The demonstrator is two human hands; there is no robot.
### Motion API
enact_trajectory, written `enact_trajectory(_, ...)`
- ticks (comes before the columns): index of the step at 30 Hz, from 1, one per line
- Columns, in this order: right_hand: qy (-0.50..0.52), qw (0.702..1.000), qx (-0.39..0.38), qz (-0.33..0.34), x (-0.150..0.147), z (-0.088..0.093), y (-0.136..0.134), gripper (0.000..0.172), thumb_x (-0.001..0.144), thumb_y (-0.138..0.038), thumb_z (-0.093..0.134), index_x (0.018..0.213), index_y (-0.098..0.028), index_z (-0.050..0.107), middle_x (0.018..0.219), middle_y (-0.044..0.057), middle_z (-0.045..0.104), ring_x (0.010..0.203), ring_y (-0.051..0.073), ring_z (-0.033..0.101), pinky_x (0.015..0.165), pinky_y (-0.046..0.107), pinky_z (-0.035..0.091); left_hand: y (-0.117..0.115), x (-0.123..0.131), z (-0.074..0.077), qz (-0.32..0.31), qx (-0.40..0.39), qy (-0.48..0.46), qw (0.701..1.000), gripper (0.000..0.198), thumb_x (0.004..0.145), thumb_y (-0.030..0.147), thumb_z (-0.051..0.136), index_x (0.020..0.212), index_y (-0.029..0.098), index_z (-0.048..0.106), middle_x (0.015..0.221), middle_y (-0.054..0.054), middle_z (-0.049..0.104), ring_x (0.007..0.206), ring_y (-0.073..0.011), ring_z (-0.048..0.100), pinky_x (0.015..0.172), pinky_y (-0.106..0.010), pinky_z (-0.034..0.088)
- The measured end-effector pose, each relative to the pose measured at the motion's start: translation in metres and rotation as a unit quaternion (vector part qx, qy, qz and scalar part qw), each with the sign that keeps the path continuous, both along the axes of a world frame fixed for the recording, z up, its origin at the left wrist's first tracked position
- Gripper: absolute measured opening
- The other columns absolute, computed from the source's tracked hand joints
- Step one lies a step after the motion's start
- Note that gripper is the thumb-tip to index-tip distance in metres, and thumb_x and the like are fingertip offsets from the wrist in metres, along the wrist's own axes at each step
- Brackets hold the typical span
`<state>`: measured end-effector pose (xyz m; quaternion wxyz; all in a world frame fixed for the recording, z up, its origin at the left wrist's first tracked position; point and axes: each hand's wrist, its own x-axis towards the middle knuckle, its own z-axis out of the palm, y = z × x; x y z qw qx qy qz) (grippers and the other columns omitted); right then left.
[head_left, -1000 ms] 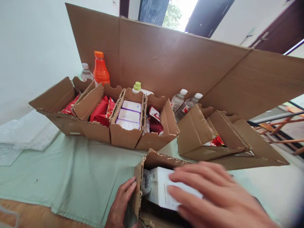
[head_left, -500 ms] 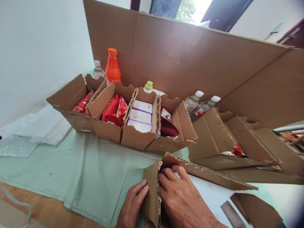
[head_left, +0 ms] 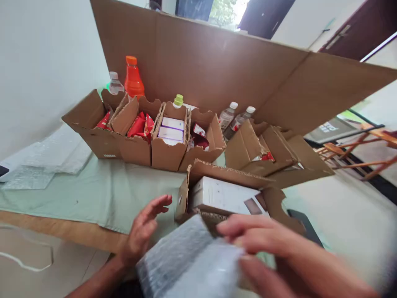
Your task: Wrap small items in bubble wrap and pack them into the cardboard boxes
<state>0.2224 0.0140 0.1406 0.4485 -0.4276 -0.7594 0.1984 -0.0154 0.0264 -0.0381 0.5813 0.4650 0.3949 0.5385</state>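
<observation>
My right hand (head_left: 263, 244), blurred by motion, pinches a translucent bubble wrap bag (head_left: 192, 260) in front of me at the bottom. To its left, my left hand (head_left: 144, 225) is raised with the fingers apart and holds nothing. Just beyond both hands stands an open cardboard box (head_left: 229, 169), its front wall partly hidden by the bag and my right hand. Inside that box lies a white carton (head_left: 223, 194) with a grey-brown rectangle on its top.
Behind stands a row of cardboard bins (head_left: 133, 149) with red packets and white boxes. An orange bottle (head_left: 134, 80) and clear bottles (head_left: 228, 116) stand behind them, before a tall cardboard panel (head_left: 198, 62). Flat bubble wrap sheets (head_left: 52, 153) lie on the green cloth (head_left: 124, 186) at left.
My right hand has come out of the box and now holds a bubble wrap bag. My left hand has left the box's side and opened. The camera view has shifted.
</observation>
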Motion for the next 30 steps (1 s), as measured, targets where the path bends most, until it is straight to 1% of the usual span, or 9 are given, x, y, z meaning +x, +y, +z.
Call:
enact_trajectory(4, -0.055, 0.995, 0.035, 0.079, -0.055, -0.045, -0.030, 0.014, 0.097, -0.013, 0.058, 0.103, -0.022, 0.066, 0.100, 0.005, 0.078, 0.083, 0.018, 0.074, 0.075, 0.031, 0.059, -0.019, -0.044, 0.025, -0.169, -0.129, -0.154, 0.965, 0.087, 0.084, 0.083, 0.054, 0.147, 0.023, 0.056, 0.137, -0.020, 0.066, 0.121, -0.0384, 0.066, 0.097, -0.053, 0.057)
enact_trajectory(7, -0.062, 0.997, 0.042, 0.026, -0.071, -0.082, -0.044, 0.013, 0.099, -0.012, 0.054, 0.099, -0.018, 0.065, 0.099, 0.006, 0.078, 0.086, 0.019, 0.074, 0.078, 0.033, 0.054, -0.040, -0.056, 0.026, -0.268, -0.173, -0.103, 0.942, 0.093, 0.075, 0.075, 0.075, 0.152, 0.029, 0.051, 0.134, -0.016, 0.068, 0.119, -0.0378, 0.068, 0.100, -0.053, 0.055)
enact_trajectory(10, -0.069, 0.996, 0.041, -0.027, -0.060, -0.111, -0.057, 0.014, 0.102, -0.013, 0.052, 0.100, -0.019, 0.065, 0.097, 0.006, 0.078, 0.086, 0.019, 0.074, 0.079, 0.033, 0.053, -0.055, -0.046, 0.023, -0.329, -0.177, 0.012, 0.928, 0.077, 0.078, 0.061, 0.082, 0.145, 0.029, 0.059, 0.126, -0.011, 0.071, 0.115, -0.0333, 0.068, 0.099, -0.047, 0.055)
enact_trajectory(13, -0.057, 0.994, 0.054, -0.082, -0.022, -0.126, -0.073, 0.010, 0.100, -0.017, 0.058, 0.106, -0.021, 0.066, 0.096, 0.004, 0.078, 0.086, 0.019, 0.074, 0.080, 0.033, 0.054, -0.056, -0.028, 0.025, -0.303, -0.193, 0.059, 0.931, 0.060, 0.083, 0.058, 0.078, 0.131, 0.023, 0.069, 0.108, -0.008, 0.074, 0.096, -0.0259, 0.070, 0.085, -0.036, 0.058)
enact_trajectory(16, -0.042, 0.970, 0.054, -0.234, 0.029, -0.131, -0.089, 0.012, 0.100, -0.020, 0.061, 0.108, -0.023, 0.068, 0.098, 0.003, 0.077, 0.091, 0.019, 0.074, 0.083, 0.031, 0.056, -0.041, -0.019, 0.027, -0.185, -0.197, 0.077, 0.960, 0.066, 0.078, 0.059, 0.081, 0.131, 0.022, 0.066, 0.104, -0.007, 0.074, 0.088, -0.0226, 0.068, 0.076, -0.029, 0.056)
enact_trajectory(20, -0.030, 0.916, 0.005, -0.400, 0.084, -0.142, -0.084, 0.028, 0.098, -0.035, 0.064, 0.124, -0.023, 0.065, 0.117, 0.009, 0.073, 0.103, 0.024, 0.070, 0.079, 0.034, 0.057, -0.010, -0.015, 0.019, -0.098, -0.091, 0.142, 0.981, 0.045, 0.077, 0.056, 0.080, 0.105, 0.020, 0.076, 0.129, -0.013, 0.067, 0.115, -0.0318, 0.064, 0.090, -0.033, 0.055)
enact_trajectory(23, -0.008, 0.926, -0.083, -0.369, 0.100, -0.154, -0.061, 0.054, 0.091, -0.050, 0.068, 0.135, -0.021, 0.057, 0.126, 0.013, 0.069, 0.098, 0.027, 0.070, 0.071, 0.037, 0.058, 0.004, -0.007, 0.012, -0.110, -0.034, 0.173, 0.978, 0.037, 0.075, 0.053, 0.079, 0.092, 0.020, 0.079, 0.141, -0.015, 0.061, 0.140, -0.0420, 0.048, 0.110, -0.046, 0.046)
enact_trajectory(27, 0.022, 0.935, -0.147, -0.321, 0.108, -0.160, -0.031, 0.046, 0.087, -0.057, 0.067, 0.114, -0.020, 0.063, 0.098, 0.008, 0.073, 0.079, 0.025, 0.067, 0.065, 0.037, 0.056, 0.010, 0.017, 0.017, -0.155, -0.013, 0.224, 0.962, 0.029, 0.072, 0.046, 0.076, 0.088, 0.021, 0.078, 0.123, -0.017, 0.071, 0.147, -0.0461, 0.038, 0.119, -0.060, 0.033)
enact_trajectory(30, 0.062, 0.931, -0.125, -0.336, 0.124, -0.154, -0.014, 0.047, 0.085, -0.058, 0.068, 0.113, -0.020, 0.063, 0.099, 0.009, 0.072, 0.082, 0.025, 0.066, 0.071, 0.038, 0.056, 0.021, 0.045, 0.030, -0.178, 0.021, 0.215, 0.960, 0.024, 0.071, 0.036, 0.073, 0.089, 0.022, 0.079, 0.148, -0.015, 0.059, 0.152, -0.0436, 0.033, 0.118, -0.056, 0.035)
